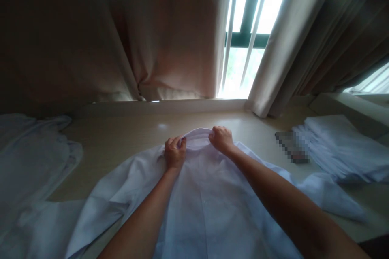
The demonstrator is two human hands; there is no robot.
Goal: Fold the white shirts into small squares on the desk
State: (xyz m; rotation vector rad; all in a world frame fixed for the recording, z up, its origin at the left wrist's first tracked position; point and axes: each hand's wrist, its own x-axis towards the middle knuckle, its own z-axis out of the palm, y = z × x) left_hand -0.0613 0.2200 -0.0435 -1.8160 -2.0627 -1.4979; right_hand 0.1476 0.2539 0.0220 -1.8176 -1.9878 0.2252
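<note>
A white button-up shirt point(197, 194) lies front side up, its collar toward the window and its sleeves spread to both sides. My left hand point(175, 150) is closed on the left end of the collar, the thumb on the inner side. At the collar's right end, my right hand point(221, 137) grips the fabric with fingers curled. Between the two hands the collar band arches up in a curve. The lower part of the shirt runs out of view at the bottom, partly behind my forearms.
A heap of white clothes point(33, 162) lies at the left. On the right is a folded white stack point(346, 141), with a pixelated dark flat object point(287, 145) beside it. Beige curtains point(182, 40) hang behind the pale tabletop point(106, 137), around a bright window point(243, 60).
</note>
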